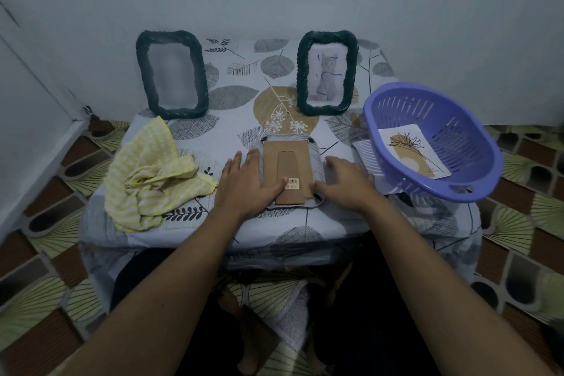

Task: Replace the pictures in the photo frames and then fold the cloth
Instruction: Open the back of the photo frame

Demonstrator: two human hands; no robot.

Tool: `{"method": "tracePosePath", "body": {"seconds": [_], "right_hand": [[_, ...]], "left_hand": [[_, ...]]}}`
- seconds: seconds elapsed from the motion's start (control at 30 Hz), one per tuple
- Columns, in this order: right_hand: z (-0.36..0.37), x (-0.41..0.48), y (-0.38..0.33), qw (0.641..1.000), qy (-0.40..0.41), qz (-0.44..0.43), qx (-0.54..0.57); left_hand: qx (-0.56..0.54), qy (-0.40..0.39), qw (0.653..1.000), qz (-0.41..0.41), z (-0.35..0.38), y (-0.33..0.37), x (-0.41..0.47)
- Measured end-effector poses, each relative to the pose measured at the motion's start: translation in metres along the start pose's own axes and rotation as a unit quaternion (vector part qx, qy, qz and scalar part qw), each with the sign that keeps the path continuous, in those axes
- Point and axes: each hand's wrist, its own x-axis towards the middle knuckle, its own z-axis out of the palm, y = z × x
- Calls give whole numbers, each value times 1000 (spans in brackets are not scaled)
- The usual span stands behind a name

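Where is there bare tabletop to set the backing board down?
Free: between the two upright dark green woven frames, behind the face-down frame with the brown card back; a narrow strip between the crumpled yellow striped cloth and the left hand. Crowded: the right side, filled by the purple plastic basket next to the right hand.

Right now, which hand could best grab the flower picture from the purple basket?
Probably the right hand: the flower picture lies in the purple basket on its side, while the left hand rests flat on the face-down frame.
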Motion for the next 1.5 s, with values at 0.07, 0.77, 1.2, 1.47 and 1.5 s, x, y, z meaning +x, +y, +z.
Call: {"method": "tracePosePath", "body": {"seconds": [0.07, 0.77, 1.2, 1.47, 1.5], "right_hand": [[1, -5, 0, 999, -5, -8, -43], [20, -14, -3, 999, 39, 2, -5], [17, -14, -9, 993, 72, -32, 93], [20, -10, -6, 989, 60, -22, 131], [20, -9, -4, 989, 64, -19, 134]], "left_hand": [[-5, 1, 1000, -1, 0, 1, -1], [-15, -2, 1000, -2, -3, 2, -3], [-75, 36, 996, -25, 1, -2, -1], [-76, 61, 995, -30, 5, 7, -1], [-77, 59, 995, -30, 7, 10, 0]]}}
